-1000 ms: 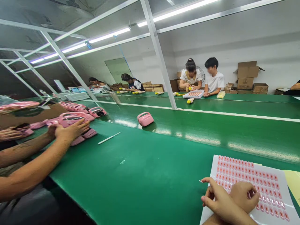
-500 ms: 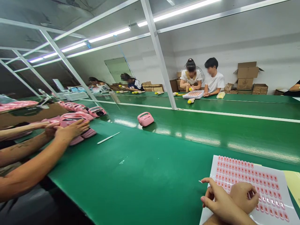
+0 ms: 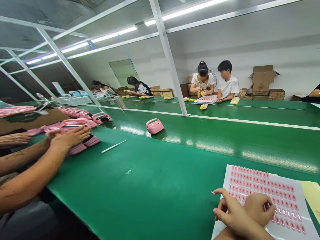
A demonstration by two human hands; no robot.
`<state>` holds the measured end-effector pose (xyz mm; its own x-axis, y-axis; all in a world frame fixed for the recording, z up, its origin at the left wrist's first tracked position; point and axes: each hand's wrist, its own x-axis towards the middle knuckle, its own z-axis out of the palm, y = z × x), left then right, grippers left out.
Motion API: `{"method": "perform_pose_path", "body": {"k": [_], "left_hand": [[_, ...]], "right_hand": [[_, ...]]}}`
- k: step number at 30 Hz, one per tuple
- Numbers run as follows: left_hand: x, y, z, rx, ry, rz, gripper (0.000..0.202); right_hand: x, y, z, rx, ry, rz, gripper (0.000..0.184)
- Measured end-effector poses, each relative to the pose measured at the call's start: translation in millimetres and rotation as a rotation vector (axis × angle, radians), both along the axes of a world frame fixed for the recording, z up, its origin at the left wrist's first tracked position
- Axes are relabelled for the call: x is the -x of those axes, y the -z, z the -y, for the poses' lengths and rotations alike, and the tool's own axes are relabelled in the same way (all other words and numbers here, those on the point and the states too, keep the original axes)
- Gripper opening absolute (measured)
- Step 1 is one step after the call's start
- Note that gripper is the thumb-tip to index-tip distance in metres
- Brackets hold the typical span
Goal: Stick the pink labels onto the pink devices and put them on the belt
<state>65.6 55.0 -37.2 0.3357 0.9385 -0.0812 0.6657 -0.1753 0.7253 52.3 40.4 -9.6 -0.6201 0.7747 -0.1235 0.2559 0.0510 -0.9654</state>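
My hands sit at the lower right, over a white sheet (image 3: 265, 190) printed with rows of small pink nail-shaped pieces. My right hand (image 3: 231, 208) crosses in from the lower right, with its fingers curled at the sheet's left edge. My left hand (image 3: 257, 208) lies on the sheet, its fingertips pinched together near the pink rows. A tiny white sliver shows at my right index fingertip. Whether either hand grips anything is hidden by the fingers. Part of the sheet lies under my hands and wrists.
A green belt table (image 3: 140, 186) runs ahead, carrying a pink handbag-shaped case (image 3: 155, 126) and a white stick (image 3: 113, 146). A co-worker's hand (image 3: 70, 138) rests on pink cases (image 3: 77, 125) at the left. Yellow paper (image 3: 311, 196) lies right. A metal-framed glass partition (image 3: 167, 56) stands beyond.
The view has shifted slightly, so everything sits a little further left. The co-worker's hands at the left have moved a little over the pink cases. My hands barely moved.
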Motion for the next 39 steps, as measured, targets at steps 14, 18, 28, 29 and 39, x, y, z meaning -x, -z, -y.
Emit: {"method": "perform_pose_path", "body": {"k": [14,18,28,29,39], "left_hand": [[1,1.6,1,-0.028,0.000,-0.020,0.018],[1,2.7,0,-0.031,0.006,-0.022,0.018],[2,15.2,0,-0.028,0.017,-0.027,0.021],[2,16.8,0,-0.027,0.018,-0.026,0.021],[2,21.1,0,-0.017,0.027,-0.012,0.024]], "right_hand": [[-1,-3.1,1,-0.015,0.000,0.023,0.043],[-1,0.0,-1,-0.005,-0.005,0.015,0.043],[0,0.2,1,0.002,0.011,0.009,0.042],[0,0.2,1,0.004,0.011,0.004,0.042],[-1,1.2,0,-0.003,0.006,-0.007,0.042]]}}
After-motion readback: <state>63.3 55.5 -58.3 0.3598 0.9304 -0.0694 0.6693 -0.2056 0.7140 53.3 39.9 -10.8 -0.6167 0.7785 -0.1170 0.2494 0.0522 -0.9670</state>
